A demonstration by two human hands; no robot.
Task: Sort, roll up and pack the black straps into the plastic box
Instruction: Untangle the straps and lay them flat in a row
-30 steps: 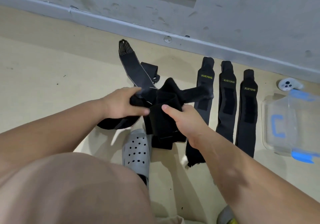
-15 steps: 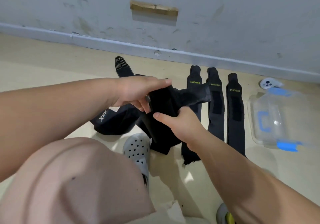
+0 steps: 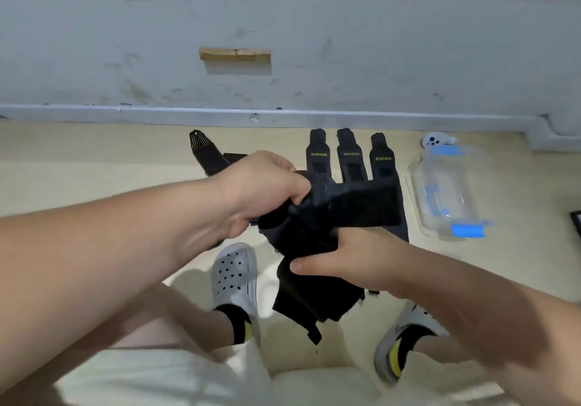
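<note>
A bundle of black straps [image 3: 317, 235] hangs above the floor between both hands. My left hand [image 3: 264, 185] grips its upper left part with curled fingers. My right hand [image 3: 342, 257] grips it lower down, thumb across the front, and one strap end sticks out to the right. Three black straps [image 3: 349, 157] with yellow lettering lie side by side on the floor by the wall, partly hidden behind the bundle. Another black strap [image 3: 206, 150] lies to their left. The clear plastic box [image 3: 446, 191] with blue clips sits on the floor at the right.
A white controller [image 3: 435, 139] lies by the wall behind the box. My two feet in grey-white perforated clogs [image 3: 234, 276] stand below the bundle. A dark object [image 3: 577, 221] shows at the right edge. The grey wall and skirting run across the back.
The view has tilted up and both hands have lifted the bundle higher. The free strap end now points right, over the laid-out straps. More of my feet shows.
</note>
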